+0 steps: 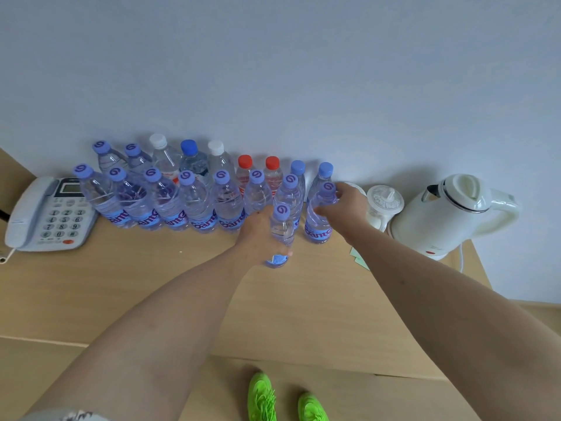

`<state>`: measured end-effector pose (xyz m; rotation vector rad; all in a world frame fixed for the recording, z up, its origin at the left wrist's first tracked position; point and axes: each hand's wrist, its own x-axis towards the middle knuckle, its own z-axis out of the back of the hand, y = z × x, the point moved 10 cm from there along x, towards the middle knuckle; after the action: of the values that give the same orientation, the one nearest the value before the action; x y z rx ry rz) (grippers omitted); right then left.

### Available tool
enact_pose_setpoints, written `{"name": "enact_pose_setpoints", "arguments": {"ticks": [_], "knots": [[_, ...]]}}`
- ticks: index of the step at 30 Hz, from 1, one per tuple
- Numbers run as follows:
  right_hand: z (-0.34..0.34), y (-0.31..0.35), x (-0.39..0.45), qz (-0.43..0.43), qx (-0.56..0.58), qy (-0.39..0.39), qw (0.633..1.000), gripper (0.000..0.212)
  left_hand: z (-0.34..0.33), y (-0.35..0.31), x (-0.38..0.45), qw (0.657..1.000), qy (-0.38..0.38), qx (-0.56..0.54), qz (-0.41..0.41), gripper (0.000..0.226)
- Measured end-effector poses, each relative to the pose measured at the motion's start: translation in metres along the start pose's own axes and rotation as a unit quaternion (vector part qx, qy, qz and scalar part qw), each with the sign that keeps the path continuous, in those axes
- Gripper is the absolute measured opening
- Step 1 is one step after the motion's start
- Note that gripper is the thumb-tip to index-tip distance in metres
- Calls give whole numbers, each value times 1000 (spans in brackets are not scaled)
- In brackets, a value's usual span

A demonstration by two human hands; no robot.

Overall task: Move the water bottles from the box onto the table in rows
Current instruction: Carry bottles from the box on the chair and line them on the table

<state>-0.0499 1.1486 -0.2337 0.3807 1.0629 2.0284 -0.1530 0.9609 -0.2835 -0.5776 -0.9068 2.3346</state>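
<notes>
My left hand (258, 230) gripped a purple-capped bottle (280, 235) upright, just near of the front row (170, 202). My right hand (346, 208) clamped the bottle at that row's right end (320, 217), standing on the bench (303, 299). Second row (194, 161) behind, against the wall. Telephone (48, 212) at far left; small white jar (384, 205) and kettle (452, 212) crowded the right end.

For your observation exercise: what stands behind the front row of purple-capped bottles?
A back row against the wall: purple, white, blue and red caps show. Their lower bodies and bases are hidden by the front row.
</notes>
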Motion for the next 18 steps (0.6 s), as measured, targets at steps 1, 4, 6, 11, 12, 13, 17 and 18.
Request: {"name": "enact_pose_setpoints", "arguments": {"ticks": [1,4,6,11,12,13,17,18], "knots": [[0,-1,0,2,6,0,1000,20,0,0,1,1000,3,4,-2,87],[3,-3,-2,11,11,-7,1000,23,-3,-4,5,1000,14,24,-11,90],[5,-4,-2,7,17,-13,1000,24,-5,-8,7,999,23,40,-19,97],[-3,2,1,8,43,21,999,24,-7,-8,13,997,37,64,-27,100],[-6,4,1,5,50,27,998,30,-6,-7,13,997,38,61,-29,96],[-10,4,2,-2,59,31,998,37,-5,-6,13,997,39,57,-31,92],[-15,5,6,-23,71,22,997,44,-2,-2,12,998,42,33,-35,89],[-15,6,7,-22,68,21,997,42,-1,-2,11,998,42,29,-36,90]]}}
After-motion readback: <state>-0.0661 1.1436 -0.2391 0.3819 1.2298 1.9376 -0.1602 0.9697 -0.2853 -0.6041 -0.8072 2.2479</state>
